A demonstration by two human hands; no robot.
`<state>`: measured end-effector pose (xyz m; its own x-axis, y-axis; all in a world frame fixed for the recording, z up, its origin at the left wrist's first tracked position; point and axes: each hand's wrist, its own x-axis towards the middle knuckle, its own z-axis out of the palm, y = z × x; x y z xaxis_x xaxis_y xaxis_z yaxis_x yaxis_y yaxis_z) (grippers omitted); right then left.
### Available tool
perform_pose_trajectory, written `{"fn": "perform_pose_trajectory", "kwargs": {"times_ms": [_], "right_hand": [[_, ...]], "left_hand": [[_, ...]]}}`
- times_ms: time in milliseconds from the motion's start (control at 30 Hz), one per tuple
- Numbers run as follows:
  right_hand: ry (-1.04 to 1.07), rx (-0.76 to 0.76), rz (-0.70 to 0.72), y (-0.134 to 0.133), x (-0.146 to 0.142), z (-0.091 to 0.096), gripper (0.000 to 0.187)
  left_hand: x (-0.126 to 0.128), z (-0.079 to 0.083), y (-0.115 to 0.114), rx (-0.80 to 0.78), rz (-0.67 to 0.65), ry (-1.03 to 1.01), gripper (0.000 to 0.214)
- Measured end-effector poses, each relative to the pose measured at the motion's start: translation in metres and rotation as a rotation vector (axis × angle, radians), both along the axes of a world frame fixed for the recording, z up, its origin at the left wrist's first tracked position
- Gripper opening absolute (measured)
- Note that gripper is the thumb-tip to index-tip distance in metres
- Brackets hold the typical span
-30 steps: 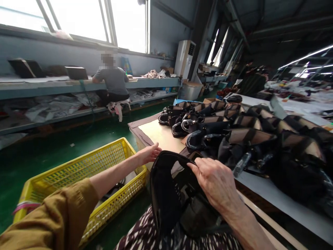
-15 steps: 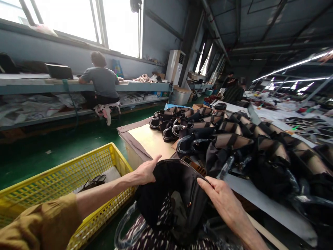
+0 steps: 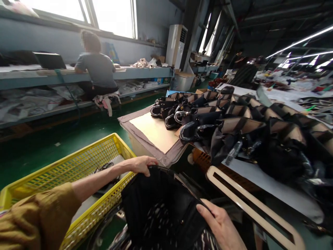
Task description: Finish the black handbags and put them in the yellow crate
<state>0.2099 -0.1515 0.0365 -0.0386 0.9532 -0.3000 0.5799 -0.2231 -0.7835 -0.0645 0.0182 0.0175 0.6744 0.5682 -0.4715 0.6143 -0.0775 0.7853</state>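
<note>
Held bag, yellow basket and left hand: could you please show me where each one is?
Held bag (image 3: 166, 190): head view, on its black wall.
Yellow basket (image 3: 75, 167): head view, on its far side wall.
Left hand (image 3: 142, 164): head view, on the back of the hand.

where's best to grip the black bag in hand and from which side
Probably the rim, pinched from opposite sides: the black bag gapes upward, leaving that thin edge exposed. The right hand grips it at the right; the left hand is at the left.
</note>
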Motion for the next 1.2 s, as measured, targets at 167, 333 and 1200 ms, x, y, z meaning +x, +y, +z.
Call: {"fn": "perform_pose_trajectory", "kwargs": {"times_ms": [167, 333, 1200], "right_hand": [[0.067, -0.026, 0.058, -0.001, -0.001, 0.006, 0.04], [0.109, -0.016, 0.046, 0.0, -0.003, 0.01, 0.042], [-0.306, -0.008, -0.123, -0.006, 0.015, -0.008, 0.031]], "left_hand": [[0.016, 0.003, 0.002, 0.334, -0.062, 0.028, 0.056], [0.036, 0.016, 0.001, 0.458, -0.219, 0.018, 0.056], [0.04, -0.007, -0.006, 0.176, -0.238, -0.175, 0.024]]}}
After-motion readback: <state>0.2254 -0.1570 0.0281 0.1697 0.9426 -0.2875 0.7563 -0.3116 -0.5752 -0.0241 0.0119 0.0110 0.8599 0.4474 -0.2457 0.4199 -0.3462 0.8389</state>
